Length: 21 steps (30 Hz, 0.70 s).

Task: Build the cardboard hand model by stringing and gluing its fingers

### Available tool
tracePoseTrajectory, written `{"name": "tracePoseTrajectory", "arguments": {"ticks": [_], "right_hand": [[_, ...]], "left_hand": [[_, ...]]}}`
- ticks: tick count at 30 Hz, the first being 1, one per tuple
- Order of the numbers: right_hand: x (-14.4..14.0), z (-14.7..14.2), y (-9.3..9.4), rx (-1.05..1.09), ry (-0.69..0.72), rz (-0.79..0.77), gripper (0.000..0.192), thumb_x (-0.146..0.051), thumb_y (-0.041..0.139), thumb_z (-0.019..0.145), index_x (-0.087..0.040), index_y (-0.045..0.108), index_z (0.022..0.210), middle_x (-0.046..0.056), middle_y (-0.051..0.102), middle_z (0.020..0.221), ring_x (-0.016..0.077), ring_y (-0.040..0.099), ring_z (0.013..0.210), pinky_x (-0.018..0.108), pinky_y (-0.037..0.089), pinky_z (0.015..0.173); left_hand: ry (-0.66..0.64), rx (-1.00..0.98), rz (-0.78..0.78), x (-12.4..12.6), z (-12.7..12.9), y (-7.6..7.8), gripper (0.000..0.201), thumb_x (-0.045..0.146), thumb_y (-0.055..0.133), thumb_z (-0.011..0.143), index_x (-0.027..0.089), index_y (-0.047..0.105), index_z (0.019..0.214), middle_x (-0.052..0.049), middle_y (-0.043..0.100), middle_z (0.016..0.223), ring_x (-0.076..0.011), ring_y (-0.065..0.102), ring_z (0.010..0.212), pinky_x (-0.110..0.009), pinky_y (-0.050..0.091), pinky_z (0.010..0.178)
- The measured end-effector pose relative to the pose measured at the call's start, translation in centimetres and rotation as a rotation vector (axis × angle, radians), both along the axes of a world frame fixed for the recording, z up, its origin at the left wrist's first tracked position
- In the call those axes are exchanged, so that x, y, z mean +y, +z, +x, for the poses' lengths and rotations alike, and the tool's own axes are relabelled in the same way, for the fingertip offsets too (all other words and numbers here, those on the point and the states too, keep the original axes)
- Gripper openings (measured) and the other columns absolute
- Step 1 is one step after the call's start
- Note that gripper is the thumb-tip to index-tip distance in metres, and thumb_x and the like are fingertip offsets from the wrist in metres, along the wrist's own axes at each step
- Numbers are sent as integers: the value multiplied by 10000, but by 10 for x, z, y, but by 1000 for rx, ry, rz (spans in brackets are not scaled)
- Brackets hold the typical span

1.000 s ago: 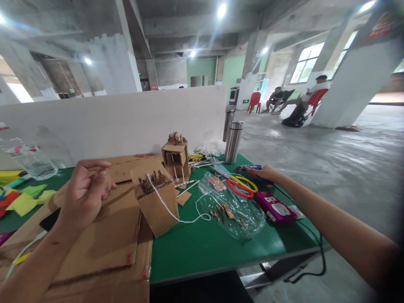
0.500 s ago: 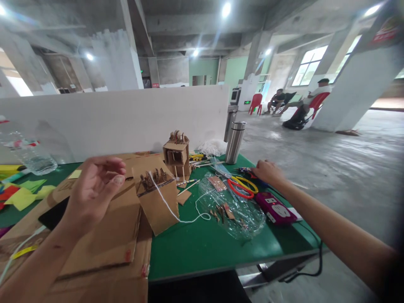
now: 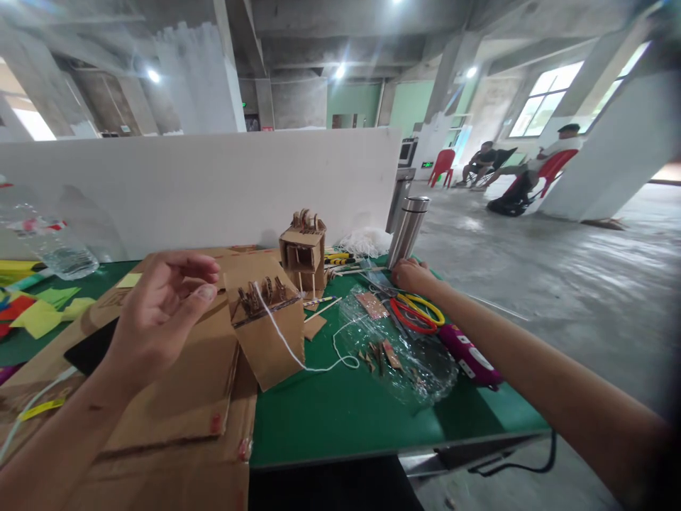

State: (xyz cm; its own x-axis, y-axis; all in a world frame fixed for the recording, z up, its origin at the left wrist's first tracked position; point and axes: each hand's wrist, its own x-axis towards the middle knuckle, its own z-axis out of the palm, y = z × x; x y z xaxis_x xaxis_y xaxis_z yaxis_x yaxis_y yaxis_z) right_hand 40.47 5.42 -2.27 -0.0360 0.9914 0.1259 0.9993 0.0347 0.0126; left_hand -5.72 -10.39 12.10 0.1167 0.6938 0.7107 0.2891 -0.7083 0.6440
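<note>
My left hand [image 3: 159,316] hovers over flat cardboard sheets [image 3: 181,397], fingers loosely spread, holding nothing. Just right of it stands a folded cardboard piece [image 3: 271,333] with small wooden bits along its top and a white string [image 3: 306,367] trailing onto the green table [image 3: 340,419]. My right hand [image 3: 411,275] rests far out on the table at the foot of a steel flask [image 3: 407,227], beside scissors with red and yellow handles [image 3: 418,316]. Its fingertips are turned away, so I cannot see whether it grips anything. A small cardboard box model [image 3: 303,252] stands behind.
A clear plastic bag [image 3: 409,362] with small parts and a purple device [image 3: 471,355] lie near the right edge. A black phone [image 3: 93,348], coloured paper [image 3: 37,312] and a water bottle [image 3: 47,248] sit left. A white partition [image 3: 213,184] backs the table. People sit far right [image 3: 526,170].
My left hand has opened from a closed fist. My right hand has slid left along the table, from beside the purple device to the base of the flask.
</note>
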Motion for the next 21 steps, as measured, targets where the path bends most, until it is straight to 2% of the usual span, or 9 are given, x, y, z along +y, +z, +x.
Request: {"name": "tracePoseTrajectory", "arguments": {"ticks": [5, 9, 12, 15, 18, 21], "right_hand": [[2, -8, 18, 146, -49, -17, 303, -343, 603, 973, -168, 606, 1220, 87, 610, 1237, 233, 628, 1049, 431, 547, 888], [-2, -18, 52, 323, -70, 63, 265, -334, 610, 971, -146, 627, 1157, 72, 646, 1144, 208, 652, 972, 401, 563, 839], [-15, -34, 81, 470, -34, 180, 169, -276, 603, 962, -122, 662, 999, 67, 697, 993, 197, 668, 915, 362, 549, 832], [-41, -59, 105, 616, 71, 270, 158, -309, 628, 914, -157, 668, 902, 54, 727, 945, 186, 678, 879, 306, 533, 798], [-78, -87, 123, 739, 172, 288, 220, -406, 695, 828, -189, 658, 830, 27, 717, 830, 168, 664, 731, 285, 521, 656], [-121, -113, 138, 1045, 402, 258, 248, -424, 760, 749, -210, 635, 752, 24, 697, 840, 158, 643, 708, 286, 504, 625]], "left_hand": [[-2, 3, -19, 2, 0, -1, 242, 154, 694, 768, 262, 651, 980, -10, 664, 936, -124, 629, 828, -214, 525, 725], [-10, 1, -10, 4, 1, -3, 237, 155, 692, 766, 255, 645, 976, -11, 662, 937, -124, 626, 830, -215, 526, 732], [-16, -3, -5, 4, 2, -3, 232, 157, 690, 769, 247, 639, 977, -10, 657, 943, -118, 622, 831, -201, 520, 729], [-24, -5, -4, 3, 4, -2, 223, 158, 687, 778, 244, 636, 977, -10, 655, 945, -114, 622, 831, -190, 521, 728], [-34, -8, 8, 0, 6, 0, 221, 154, 684, 782, 244, 637, 978, -11, 655, 937, -109, 626, 840, -175, 525, 732], [-35, -28, 25, -4, 9, 3, 236, 131, 694, 761, 239, 632, 961, -5, 646, 902, -107, 627, 813, -174, 537, 716]]}}
